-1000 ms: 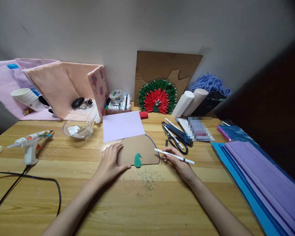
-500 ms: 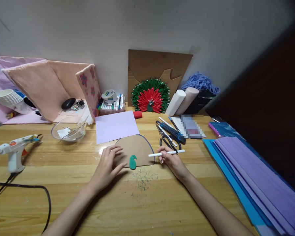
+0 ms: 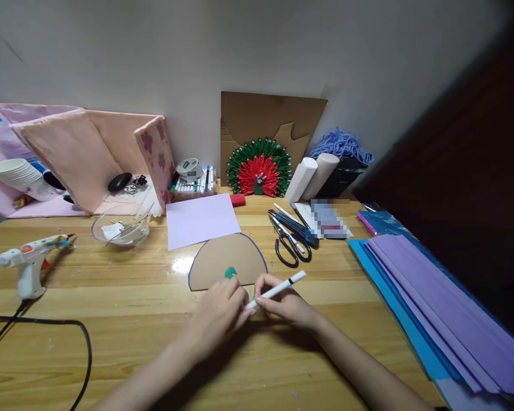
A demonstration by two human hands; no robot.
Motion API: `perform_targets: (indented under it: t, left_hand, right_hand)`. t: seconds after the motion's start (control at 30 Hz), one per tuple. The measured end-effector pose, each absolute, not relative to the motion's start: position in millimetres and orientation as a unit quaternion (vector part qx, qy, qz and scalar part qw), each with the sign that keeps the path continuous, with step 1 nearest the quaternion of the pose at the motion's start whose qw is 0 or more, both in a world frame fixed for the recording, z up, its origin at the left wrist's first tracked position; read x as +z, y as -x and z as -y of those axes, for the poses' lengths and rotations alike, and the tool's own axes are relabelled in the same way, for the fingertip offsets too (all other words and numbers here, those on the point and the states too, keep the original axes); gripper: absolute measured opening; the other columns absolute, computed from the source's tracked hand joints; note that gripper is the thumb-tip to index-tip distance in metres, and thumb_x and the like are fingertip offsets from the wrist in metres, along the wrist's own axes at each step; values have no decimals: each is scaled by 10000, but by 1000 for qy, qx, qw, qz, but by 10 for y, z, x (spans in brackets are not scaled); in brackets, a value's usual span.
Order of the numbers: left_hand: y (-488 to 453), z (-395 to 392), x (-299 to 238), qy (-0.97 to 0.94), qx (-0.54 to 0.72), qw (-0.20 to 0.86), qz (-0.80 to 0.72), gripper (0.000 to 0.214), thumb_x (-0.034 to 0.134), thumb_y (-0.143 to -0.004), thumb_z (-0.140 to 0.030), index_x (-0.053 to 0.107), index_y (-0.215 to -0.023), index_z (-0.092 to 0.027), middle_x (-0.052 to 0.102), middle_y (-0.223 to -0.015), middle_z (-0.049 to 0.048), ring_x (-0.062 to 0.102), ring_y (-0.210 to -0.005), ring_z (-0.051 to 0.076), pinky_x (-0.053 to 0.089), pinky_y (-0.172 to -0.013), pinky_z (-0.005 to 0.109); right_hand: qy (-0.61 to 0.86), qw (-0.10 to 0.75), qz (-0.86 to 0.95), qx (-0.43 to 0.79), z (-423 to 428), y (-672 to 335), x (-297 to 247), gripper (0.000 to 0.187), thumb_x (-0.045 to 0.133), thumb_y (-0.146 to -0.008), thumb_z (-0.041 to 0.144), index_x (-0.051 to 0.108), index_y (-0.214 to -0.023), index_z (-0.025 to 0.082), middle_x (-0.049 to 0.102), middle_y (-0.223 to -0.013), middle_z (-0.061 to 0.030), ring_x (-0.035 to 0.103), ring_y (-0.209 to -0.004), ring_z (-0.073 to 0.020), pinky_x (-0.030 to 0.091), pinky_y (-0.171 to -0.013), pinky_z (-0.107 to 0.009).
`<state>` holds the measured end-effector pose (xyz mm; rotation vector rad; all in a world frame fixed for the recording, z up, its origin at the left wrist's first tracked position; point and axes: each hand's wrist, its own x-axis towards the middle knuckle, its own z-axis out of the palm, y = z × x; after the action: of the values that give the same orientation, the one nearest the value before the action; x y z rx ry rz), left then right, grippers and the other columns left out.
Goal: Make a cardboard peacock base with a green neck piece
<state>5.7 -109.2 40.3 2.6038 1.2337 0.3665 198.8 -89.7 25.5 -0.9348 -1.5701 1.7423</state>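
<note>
My right hand (image 3: 286,302) pinches a slim white marker pen (image 3: 278,288) with a black band near its upper end. The pen slants, and its lower left end reaches my left hand (image 3: 223,305), whose curled fingers close on that end. Both hands are just in front of a half-round cardboard piece (image 3: 214,257) with a blue line along its curved edge. On the cardboard lies a small green bird-shaped cutout (image 3: 230,272); my left hand hides its lower part. Black-handled scissors (image 3: 288,251) lie to the right of the cardboard.
A purple sheet (image 3: 201,220) touches the cardboard's far side. At left are a glue gun (image 3: 29,262) with its cable and a clear bowl (image 3: 126,237). A red-and-green peacock fan (image 3: 259,165) leans at the back. Folded purple and blue sheets (image 3: 428,302) lie at right.
Both hands have come together in front of the cardboard, the right carrying the pen leftward. My left hand has left the cardboard's left part and closed on the pen's end.
</note>
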Motion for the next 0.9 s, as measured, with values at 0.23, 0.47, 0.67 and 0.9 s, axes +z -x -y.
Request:
perform_targets:
  t: [0.23, 0.47, 0.67, 0.9]
  left_hand:
    - [-142, 1243, 474, -871, 132, 258, -397, 254, 282, -942, -291, 502, -991, -176, 611, -955, 71, 558, -852, 191, 441, -752, 323]
    - [-172, 1095, 575, -858, 157, 298, -388, 266, 279, -950, -317, 516, -929, -200, 641, -918, 38, 568, -813, 174, 416, -727, 287]
    - [-235, 1008, 697, -848, 148, 320, -396, 331, 251, -950, -337, 548, -893, -203, 645, -875, 37, 568, -774, 167, 388, -671, 259]
    - [-443, 650, 658, -750, 139, 223, -607, 428, 223, -935, -379, 569, -776, -185, 646, -721, 54, 588, -644, 187, 326, -544, 263]
  right_hand:
    - [338, 251, 567, 708, 933, -1924, 395, 332, 550, -808, 504, 446, -768, 191, 495, -650, 29, 430, -574, -97, 299, -526, -209]
    - [323, 213, 617, 685, 787, -2075, 603, 266, 550, -837, 426, 441, -947, 210, 404, -603, 80, 267, -486, -62, 189, -444, -190]
    - [295, 198, 670, 652, 642, -2201, 618, 253, 609, -794, 306, 452, -959, 196, 497, -700, 45, 405, -557, -70, 306, -491, -175]
    - [626, 239, 721, 179, 148, -2598, 425, 151, 479, -800, 153, 580, -912, 165, 611, -865, -54, 567, -765, -154, 423, -719, -268]
